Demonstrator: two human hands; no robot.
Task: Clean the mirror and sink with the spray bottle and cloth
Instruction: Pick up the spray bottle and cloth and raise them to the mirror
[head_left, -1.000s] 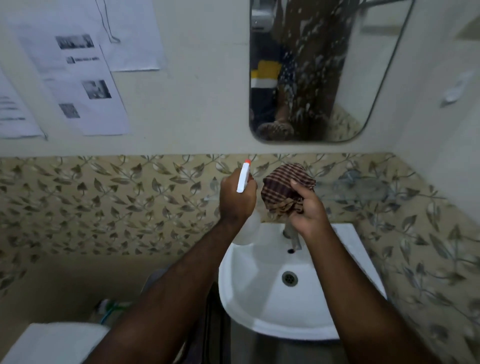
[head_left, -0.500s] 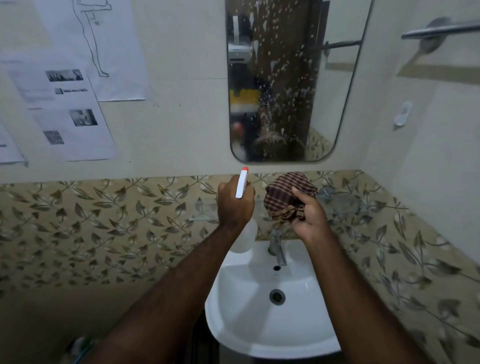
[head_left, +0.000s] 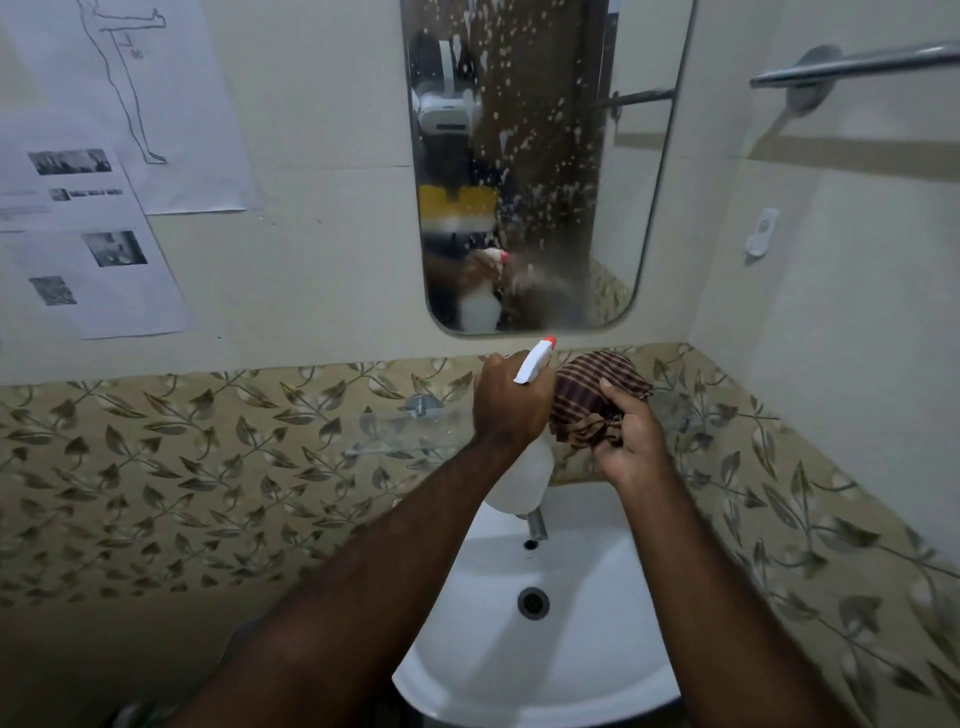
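My left hand (head_left: 511, 400) grips a white spray bottle (head_left: 522, 480) with a white trigger head and an orange nozzle tip that points up toward the mirror (head_left: 540, 171). The mirror hangs on the wall above and is speckled with white droplets. My right hand (head_left: 631, 441) holds a bunched dark red checked cloth (head_left: 592, 397) right beside the bottle. Both hands hover over the back of the white sink (head_left: 519, 665), just above its metal tap (head_left: 536, 524).
Printed paper sheets (head_left: 93, 228) are stuck on the wall at left. A metal towel rail (head_left: 852, 65) and a small white hook (head_left: 761, 231) sit on the right wall. Leaf-patterned tiles (head_left: 208, 467) run behind the sink, with a glass shelf (head_left: 400, 441) left of the hands.
The view has tilted upward, showing more of the mirror and the towel rail. Both hands stay together above the tap, still holding the bottle and the cloth.
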